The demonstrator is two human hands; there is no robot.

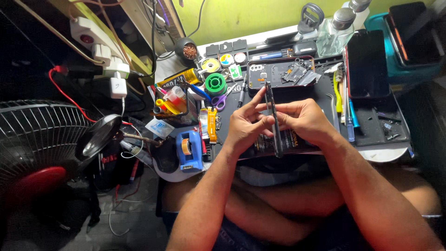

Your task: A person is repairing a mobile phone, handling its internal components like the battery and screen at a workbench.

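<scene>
Both hands meet over the middle of the worktop, holding a dark phone on edge so that only its thin side faces the camera. The left hand pinches it from 9 o'clock, with its fingers stretched up along the upper part, and its grip is clamped on the phone; the right hand closes on it from 3 o'clock, also clamped, thumb and fingertips pressed to the edge. Holding it upright this way seems to put the seam along the side in plain sight and lets both thumbs work on it. Under the hands lies a dark printed packet, flat on the mat. At 12 o'clock from the hands lies an opened phone back in a reddish frame with small parts on it, within easy reach. At 10 o'clock sit a green tape roll and purple-handled scissors; at 9 o'clock a blue tape dispenser stands at the worktop's corner. At 2 o'clock a dark screen panel lies flat, with a yellow tool and a blue screwdriver beside it, laid parallel, likely so they stay put. 2 glass bottles stand at the far edge near a suction cup. A round magnifier and a fan sit off to the far 9 o'clock side.
</scene>
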